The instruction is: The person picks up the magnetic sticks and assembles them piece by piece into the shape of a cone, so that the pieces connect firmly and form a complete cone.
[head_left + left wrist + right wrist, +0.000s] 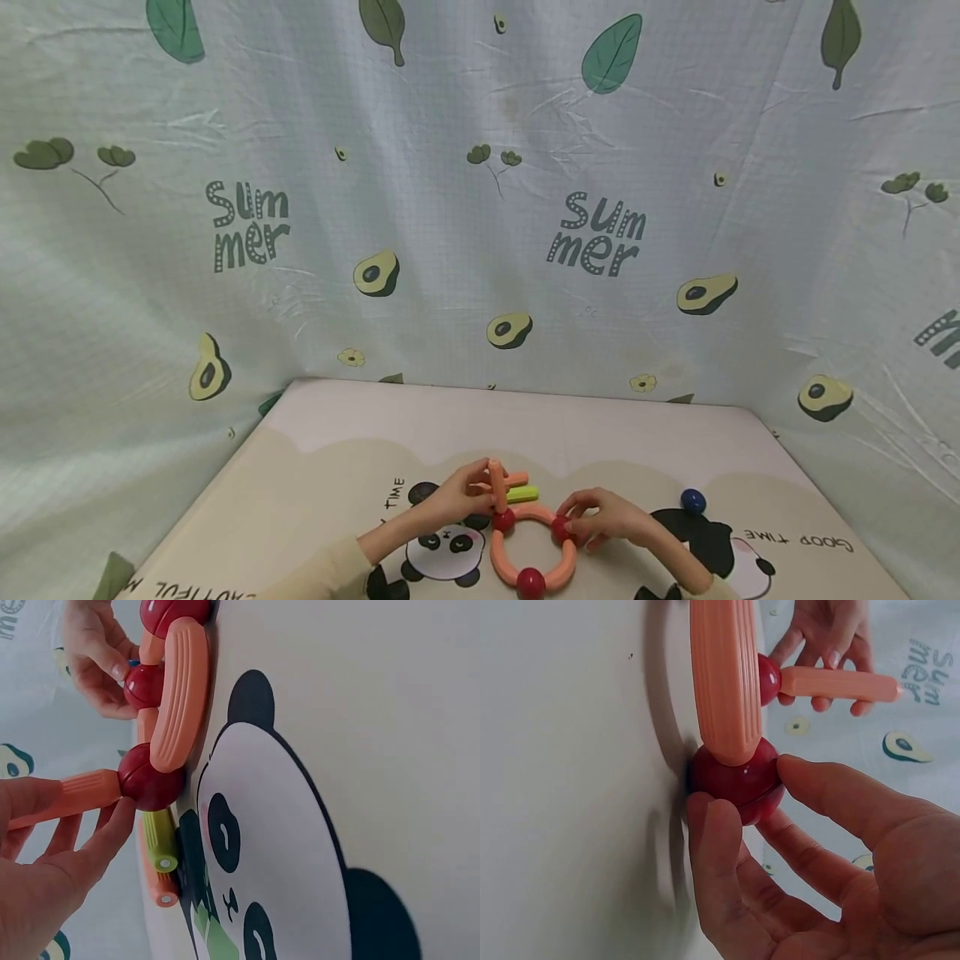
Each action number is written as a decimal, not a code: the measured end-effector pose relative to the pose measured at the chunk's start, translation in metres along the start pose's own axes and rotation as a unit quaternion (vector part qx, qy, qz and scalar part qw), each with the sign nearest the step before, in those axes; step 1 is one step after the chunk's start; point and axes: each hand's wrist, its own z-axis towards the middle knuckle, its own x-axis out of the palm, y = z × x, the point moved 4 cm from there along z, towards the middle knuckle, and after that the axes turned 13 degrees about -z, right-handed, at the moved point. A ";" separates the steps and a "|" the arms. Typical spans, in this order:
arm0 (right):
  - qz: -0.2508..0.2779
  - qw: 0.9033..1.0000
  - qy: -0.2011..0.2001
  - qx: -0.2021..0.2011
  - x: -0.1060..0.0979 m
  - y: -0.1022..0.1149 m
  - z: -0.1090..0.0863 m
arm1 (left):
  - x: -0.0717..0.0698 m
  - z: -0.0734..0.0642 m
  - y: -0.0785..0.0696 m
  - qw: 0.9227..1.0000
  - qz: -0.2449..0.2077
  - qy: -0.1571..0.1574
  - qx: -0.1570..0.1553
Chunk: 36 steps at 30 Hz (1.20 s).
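Observation:
Three red balls joined by curved orange rods [498, 560] form a ring on the table. My left hand [461, 496] pinches a straight orange rod [497, 483] that stands up from the left red ball [504, 521]. In the left wrist view this rod [94, 789] meets the ball [150, 780], and a fingertip touches the ball. My right hand [611, 518] grips the right red ball [561, 530] between thumb and fingers; the right wrist view shows that ball [739, 784] joined to a curved rod [726, 682]. The third red ball [531, 582] sits at the front.
Behind the ring lie a yellow-green rod [522, 494] and another orange rod [517, 479]. To the right is a blue ball [693, 501]. The tabletop [337, 433] bears printed pandas and words. A patterned cloth [450, 208] hangs along its back and sides.

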 end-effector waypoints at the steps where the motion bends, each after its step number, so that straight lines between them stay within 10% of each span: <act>1: 0.000 1.000 -0.001 0.001 0.001 0.000 0.001 | 0.000 -0.001 0.000 1.000 0.004 0.003 0.001; 14: -0.009 0.999 -0.035 0.019 0.011 0.008 0.011 | -0.003 -0.009 -0.008 0.993 0.113 0.014 0.031; 24: -0.062 0.996 -0.055 0.021 0.004 0.019 0.017 | -0.006 -0.013 -0.007 0.994 0.104 0.015 0.029; 36: -0.198 0.970 -0.131 -0.057 -0.013 0.023 0.039 | -0.009 -0.016 -0.006 0.995 0.101 0.003 0.024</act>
